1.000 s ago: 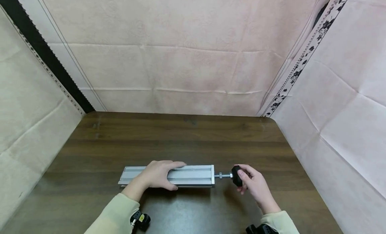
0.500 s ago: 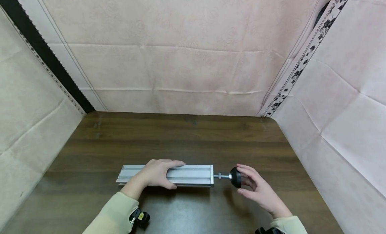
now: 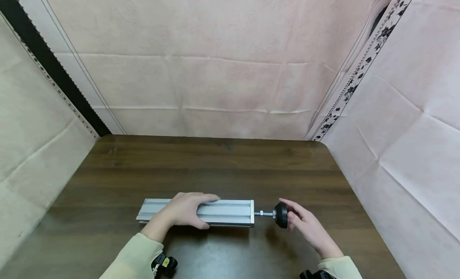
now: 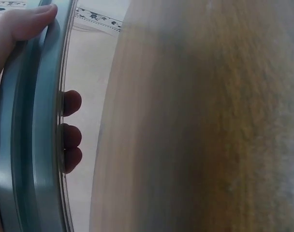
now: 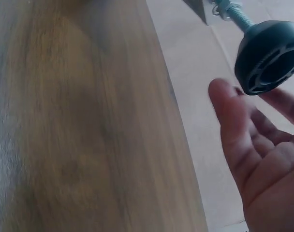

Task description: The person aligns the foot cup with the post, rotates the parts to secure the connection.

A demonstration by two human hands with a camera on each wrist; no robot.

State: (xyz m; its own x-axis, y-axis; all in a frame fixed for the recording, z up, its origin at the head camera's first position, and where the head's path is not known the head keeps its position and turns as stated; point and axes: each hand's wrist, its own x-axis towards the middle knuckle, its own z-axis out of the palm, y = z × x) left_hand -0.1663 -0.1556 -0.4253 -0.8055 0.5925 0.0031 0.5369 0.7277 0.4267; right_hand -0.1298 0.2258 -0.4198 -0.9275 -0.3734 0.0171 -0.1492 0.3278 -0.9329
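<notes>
My left hand grips a silver aluminium profile across its middle, holding it level over the wooden table. In the left wrist view the thumb lies along the grooved face of the profile, and fingertips show past its far edge. From the profile's right end sticks a threaded rod with a nut, carrying a round black levelling foot. My right hand is at this foot, fingers loosely bent around its rim. In the right wrist view the thumb sits just below the hollow-faced foot, apart from it; other fingers are partly hidden behind.
The brown wooden table spreads under both hands, with rounded far corners. Pale creased cloth hangs behind it and on both sides. A small black device is strapped to the left wrist.
My right hand let go of the foot, spread its fingers wide, and has come back in around it with the thumb raised. The left hand keeps its grip; the profile has barely shifted.
</notes>
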